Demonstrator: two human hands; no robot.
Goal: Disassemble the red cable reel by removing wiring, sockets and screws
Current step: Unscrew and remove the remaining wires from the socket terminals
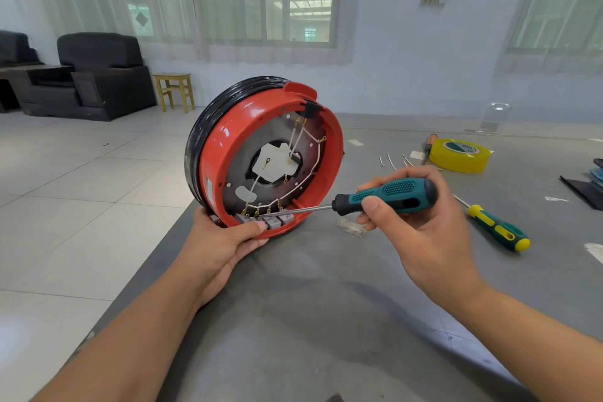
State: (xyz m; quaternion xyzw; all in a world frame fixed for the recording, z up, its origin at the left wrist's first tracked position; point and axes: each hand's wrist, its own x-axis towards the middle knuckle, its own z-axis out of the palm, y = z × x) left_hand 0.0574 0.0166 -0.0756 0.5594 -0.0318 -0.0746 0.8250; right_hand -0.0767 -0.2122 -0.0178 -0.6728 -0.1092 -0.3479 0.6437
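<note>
Gripping the red cable reel [270, 153] by its near lower rim, the left hand [228, 238] props it on edge at the near left of the grey table [326, 320]. To its right, the right hand [421, 222] clasps a teal screwdriver [385, 194], whose tip seems to meet the grey sockets [270, 220]. White wiring [306, 137] crosses the open interior.

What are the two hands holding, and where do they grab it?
The right hand grips the teal-and-black screwdriver by its handle. The left hand holds the red cable reel at its bottom rim, thumb on the edge.
</note>
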